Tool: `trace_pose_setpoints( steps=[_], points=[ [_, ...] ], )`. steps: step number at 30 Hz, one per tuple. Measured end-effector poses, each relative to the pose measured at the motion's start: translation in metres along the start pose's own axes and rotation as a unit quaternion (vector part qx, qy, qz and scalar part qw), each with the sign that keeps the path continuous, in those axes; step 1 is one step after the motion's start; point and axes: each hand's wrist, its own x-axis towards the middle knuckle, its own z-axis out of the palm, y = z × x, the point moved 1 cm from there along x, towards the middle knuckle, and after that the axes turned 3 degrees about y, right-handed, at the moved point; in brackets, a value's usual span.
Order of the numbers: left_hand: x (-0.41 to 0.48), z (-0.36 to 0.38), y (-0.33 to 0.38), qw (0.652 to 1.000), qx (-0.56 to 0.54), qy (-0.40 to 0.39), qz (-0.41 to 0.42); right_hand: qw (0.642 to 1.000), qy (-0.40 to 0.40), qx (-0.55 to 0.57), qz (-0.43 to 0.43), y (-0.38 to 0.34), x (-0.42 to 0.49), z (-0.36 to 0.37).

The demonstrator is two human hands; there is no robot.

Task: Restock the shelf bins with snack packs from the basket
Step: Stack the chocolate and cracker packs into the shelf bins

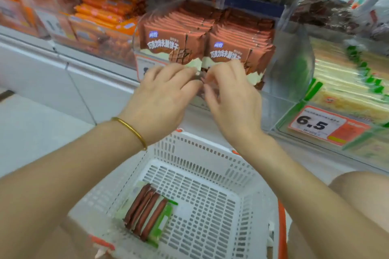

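The brown snack packs (202,40) are standing upright in two tight rows, filling the clear shelf bin (294,54) at the far centre. Both hands are meeting at the near face of the front packs, seemingly squaring them up. The left hand (166,92) is reaching in with fingers almost straight, gripping nothing visible. The right hand (233,101) is bending its fingers toward the packs; blur is hiding whether it is pinching anything. Below, the white basket (210,151) is holding a few leftover packs (145,212) in its near-left corner. This bin is looking full, so the next move is likely calling for reaching down for those. Orange sausages (109,6) are sitting to the left.
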Motion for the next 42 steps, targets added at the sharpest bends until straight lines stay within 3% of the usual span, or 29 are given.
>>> trace_pose_setpoints(
  steps=[2,4,6,9,12,15,19,22,25,27,30,34,35,38,42],
  points=[
    [-0.035,0.005,-0.015,0.997,0.041,-0.068,0.000,0.988,-0.154,-0.003,-0.027,-0.019,-0.033,0.032],
    [-0.076,0.013,-0.028,0.983,0.075,-0.169,-0.006,0.942,-0.331,-0.016,-0.055,-0.031,-0.077,0.072],
    [-0.114,0.017,-0.035,0.947,0.111,-0.300,-0.009,0.889,-0.449,0.000,-0.085,-0.040,-0.125,0.116],
    [-0.161,0.026,-0.043,0.881,0.098,-0.463,0.019,0.813,-0.571,0.009,-0.117,-0.052,-0.191,0.178],
    [-0.187,0.033,-0.042,0.855,0.071,-0.514,0.016,0.753,-0.633,-0.025,-0.177,-0.063,-0.233,0.225],
    [-0.199,0.038,-0.044,0.854,0.053,-0.517,0.016,0.710,-0.677,-0.025,-0.192,-0.069,-0.248,0.253],
    [-0.199,0.039,-0.045,0.867,0.034,-0.497,0.007,0.712,-0.663,-0.078,-0.215,-0.067,-0.255,0.278],
    [-0.196,0.040,-0.045,0.871,0.020,-0.491,0.000,0.661,-0.682,-0.111,-0.294,-0.069,-0.268,0.280],
    [-0.198,0.043,-0.051,0.872,0.012,-0.489,-0.004,0.672,-0.658,-0.020,-0.339,-0.077,-0.281,0.273],
    [-0.203,0.045,-0.058,0.868,0.015,-0.496,-0.013,0.673,-0.636,-0.072,-0.371,-0.073,-0.285,0.271],
    [-0.208,0.046,-0.064,0.854,0.026,-0.519,-0.022,0.715,-0.613,-0.119,-0.313,-0.063,-0.281,0.266],
    [-0.197,0.048,-0.065,0.846,0.016,-0.533,-0.026,0.767,-0.623,0.025,-0.152,-0.053,-0.245,0.247],
    [-0.192,0.049,-0.065,0.844,0.010,-0.536,-0.033,0.766,-0.633,0.075,-0.083,-0.048,-0.232,0.238],
    [-0.168,0.048,-0.066,0.844,-0.018,-0.529,-0.085,0.712,-0.665,0.211,0.078,-0.031,-0.183,0.195],
    [-0.126,0.044,-0.054,0.847,-0.166,-0.463,-0.203,0.706,-0.640,0.271,0.136,-0.009,-0.116,0.123]
  ],
)
